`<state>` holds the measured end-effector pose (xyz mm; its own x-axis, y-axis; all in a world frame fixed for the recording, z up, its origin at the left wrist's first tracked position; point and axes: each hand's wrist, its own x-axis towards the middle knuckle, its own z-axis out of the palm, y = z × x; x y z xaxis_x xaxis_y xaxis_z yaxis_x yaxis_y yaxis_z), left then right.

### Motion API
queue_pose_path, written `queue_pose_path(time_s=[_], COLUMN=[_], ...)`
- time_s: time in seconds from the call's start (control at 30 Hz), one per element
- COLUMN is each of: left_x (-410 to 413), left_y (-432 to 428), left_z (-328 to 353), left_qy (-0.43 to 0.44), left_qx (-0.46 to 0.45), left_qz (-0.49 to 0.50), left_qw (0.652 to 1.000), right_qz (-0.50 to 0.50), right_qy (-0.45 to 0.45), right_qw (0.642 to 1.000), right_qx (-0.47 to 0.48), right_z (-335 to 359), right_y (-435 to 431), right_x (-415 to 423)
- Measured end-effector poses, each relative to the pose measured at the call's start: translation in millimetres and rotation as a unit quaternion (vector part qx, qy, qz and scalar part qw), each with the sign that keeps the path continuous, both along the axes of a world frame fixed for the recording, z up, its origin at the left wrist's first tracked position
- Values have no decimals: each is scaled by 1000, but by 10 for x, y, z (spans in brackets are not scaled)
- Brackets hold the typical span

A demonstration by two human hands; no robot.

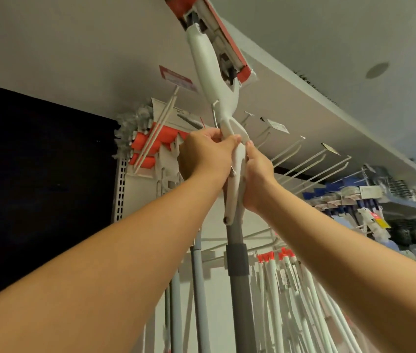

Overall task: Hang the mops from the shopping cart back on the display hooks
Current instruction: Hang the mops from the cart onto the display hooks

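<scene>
- Raised overhead: a sponge mop (217, 103), head up, its red-edged head (212, 34) almost at the ceiling board (303, 103), grey pole (237, 289) hanging straight down between the forearms.
- Held by both hands on the white plastic wringer lever just below the head — probably because the high grip gives control of the top-heavy end while aiming at a hook.
- Left hand (201, 156): fingers curled over the lever from the left, thumb pressed along its front, closed firmly on the mop.
- Right hand (255, 174): fingers wrapped round the lever from the right, clamped on the mop; fingertips themselves hidden behind the plastic.
- Just behind the lever, a thin metal hook (214, 115) curving down — seemingly the target; whether the mop is already caught on it cannot be told.
- To the right, a row of bare display hooks (311, 161) jutting from the back panel, free for more mops.
- To the left, hung mops with red heads (150, 143) already on their hook; below right, white handles (291, 289) dangling.
- Shopping cart not in view.
- Likely next need: a small lift and push toward the panel, keeping the head clear of the board above.
</scene>
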<state>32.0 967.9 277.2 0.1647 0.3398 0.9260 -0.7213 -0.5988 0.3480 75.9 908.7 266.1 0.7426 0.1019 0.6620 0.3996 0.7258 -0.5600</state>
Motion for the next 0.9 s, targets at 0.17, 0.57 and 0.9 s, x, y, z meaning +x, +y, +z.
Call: queue_pose_path(time_s=[0.17,0.57,0.9], left_x=[257,879,1194], left_y=[20,151,670], left_z=[12,-142,-167], left_qy=[-8,24,132], left_qx=[8,6,-106], left_qz=[37,70,-53], left_qw=[999,997,984], right_qz=[29,76,-17], right_qy=[3,18,-2], right_qw=[1000,997,992], right_qx=[0,-5,-127], right_z=[22,-133,-190], right_y=[83,216,569], right_x=[333,953,1314])
